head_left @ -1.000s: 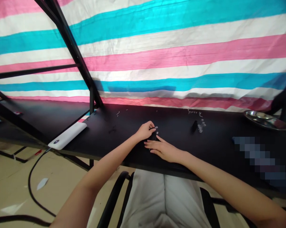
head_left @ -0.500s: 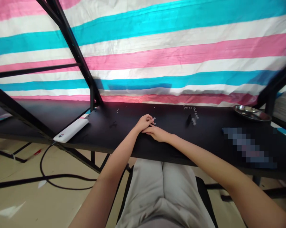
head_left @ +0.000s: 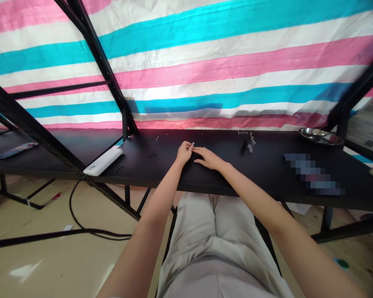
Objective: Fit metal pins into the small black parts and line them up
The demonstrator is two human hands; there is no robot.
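Observation:
My left hand (head_left: 184, 152) is over the middle of the black tabletop (head_left: 161, 176), its fingers pinched on a small, pale, clear-looking piece (head_left: 193, 143) too small to name. My right hand (head_left: 209, 158) lies low beside it. Its forefinger reaches to my left fingertips, while the thumb stands apart below, with nothing visible between them. To the right are a little heap of small clear pieces (head_left: 251, 146) and a dark slim object (head_left: 244, 146). Behind these runs a row of tiny whitish pieces (head_left: 244, 133).
A white power bank-like box (head_left: 103, 162) with a black cable sits at the left. Small black bits (head_left: 152, 154) lie left of my hands. At the right are a round metal dish (head_left: 321, 137) and a blurred-out flat object (head_left: 312, 174). Black frame bars (head_left: 101, 68) rise at the left.
My right hand has come away from beneath my left hand, and its thumb and forefinger have spread apart. My left hand keeps its pinch on the small piece. The view has shifted slightly.

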